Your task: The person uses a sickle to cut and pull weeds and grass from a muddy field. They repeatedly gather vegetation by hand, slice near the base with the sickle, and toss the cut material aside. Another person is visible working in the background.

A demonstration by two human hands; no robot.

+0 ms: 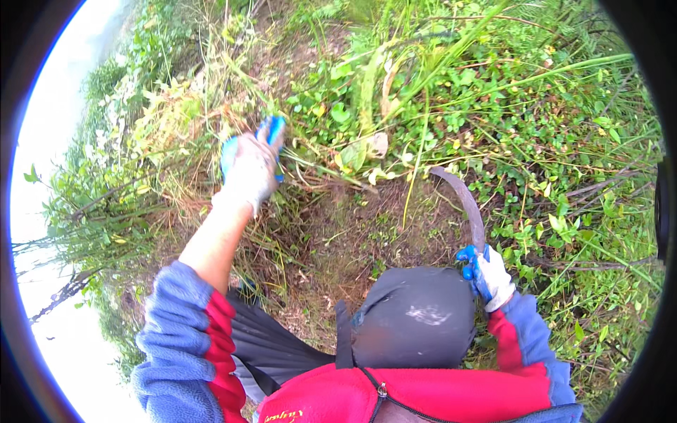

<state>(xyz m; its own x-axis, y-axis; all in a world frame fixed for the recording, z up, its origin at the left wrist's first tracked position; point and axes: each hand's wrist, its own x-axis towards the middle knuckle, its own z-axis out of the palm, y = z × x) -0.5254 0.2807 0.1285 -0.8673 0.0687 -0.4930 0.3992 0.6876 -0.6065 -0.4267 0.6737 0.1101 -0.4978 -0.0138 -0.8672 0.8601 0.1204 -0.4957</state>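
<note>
My right hand, in a white and blue coated work glove, is closed round the handle end of a sickle. Its curved, dull grey blade points up and to the left, over the edge of the weeds. My left hand, in a similar glove, is stretched out over cut or flattened grass at the upper left. Its blue-coated fingers are blurred and partly hidden, so whether they grip any stems does not show. Between the hands lies a patch of brown soil with short green growth.
Low leafy weeds and long grass blades cover the slope at the right and top. Bushy plants stand at the left, against a bright sky. My dark-trousered knee is bent before me. Thin woody stems lie at the right.
</note>
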